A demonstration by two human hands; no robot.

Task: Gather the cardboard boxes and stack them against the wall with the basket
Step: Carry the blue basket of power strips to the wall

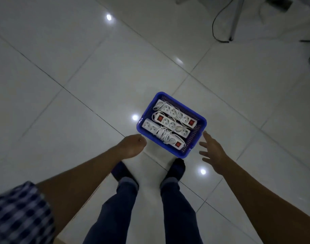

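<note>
Floor (80, 67): glossy pale tiles with dark grout lines, ceiling lights reflected in spots; room dim. Blue plastic basket (200, 120) sits on the floor at centre frame, just ahead of the person's feet (175, 169). It holds three white power strips (171, 124) with red switches and coiled cords. Left hand (131, 147) hovers at the basket's lower-left edge, grip clenched, contact not clear. Right hand (214, 150) just beside its right corner, grip released, fingers spread. Black cable (214, 27) and a metal leg (236, 20) upper right.

dim bluish scene, ceiling-light glare spots on glossy floor tiles (115, 71), motion-blurred checked sleeve (19, 213), wide-angle bending
</note>
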